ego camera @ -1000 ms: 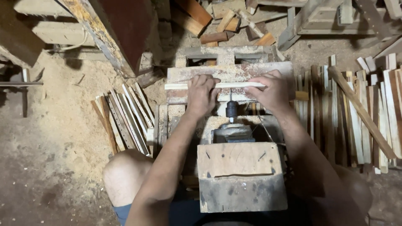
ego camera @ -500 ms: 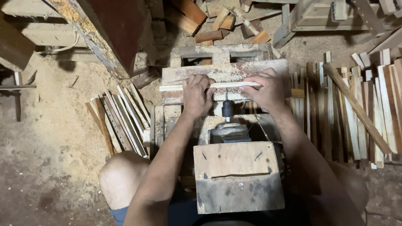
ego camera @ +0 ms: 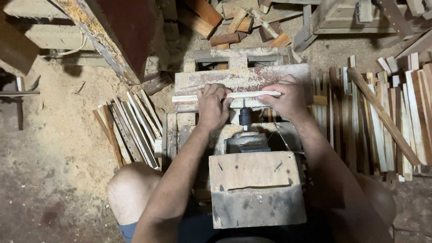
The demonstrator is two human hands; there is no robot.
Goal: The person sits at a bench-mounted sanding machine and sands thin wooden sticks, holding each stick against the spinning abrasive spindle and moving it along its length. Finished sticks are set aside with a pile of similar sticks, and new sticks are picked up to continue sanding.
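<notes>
Both hands grip one thin pale wooden slat [ego camera: 245,95] that lies crosswise on a dusty wooden rest board [ego camera: 243,78]. My left hand [ego camera: 213,105] clasps the slat left of centre, and its free end sticks out to the left. My right hand [ego camera: 288,96] holds its right end. Between the hands, a black drill chuck [ego camera: 245,118] points up at the slat from a grey motor [ego camera: 246,142]. A worn wooden box [ego camera: 256,186] covers the machine's near part.
A fan of finished slats [ego camera: 132,128] lies on the sawdust floor at left. A large stack of raw strips [ego camera: 382,121] fills the right. Wood offcuts [ego camera: 234,24] pile up beyond the machine. A rusty red panel [ego camera: 117,31] leans at upper left. My knee [ego camera: 130,191] is lower left.
The slat has slid to the right along the rest board: its right end, which reached past my right hand, is now inside that hand. Both hands keep their grip.
</notes>
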